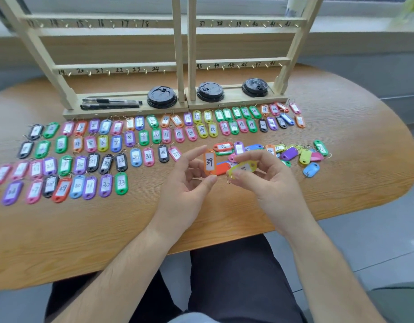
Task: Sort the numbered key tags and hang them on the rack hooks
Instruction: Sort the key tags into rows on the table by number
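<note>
My left hand (189, 180) pinches an orange tag numbered 39 (210, 162) upright above the table. Beside it, my right hand (264, 176) pinches a yellow tag (244, 168) lying sideways, its number blurred. Rows of coloured numbered tags (122, 141) lie sorted across the table, running from low numbers up into the thirties. A loose pile of unsorted tags (294, 153) sits just beyond my right hand. Two wooden racks (182, 66) stand at the back, with numbered brass hooks that carry nothing.
Three black cup lids (162, 96) and two black pens (110, 103) rest on the rack bases. The oval wooden table (108, 229) has a rounded edge near my lap. A window sill runs behind the racks.
</note>
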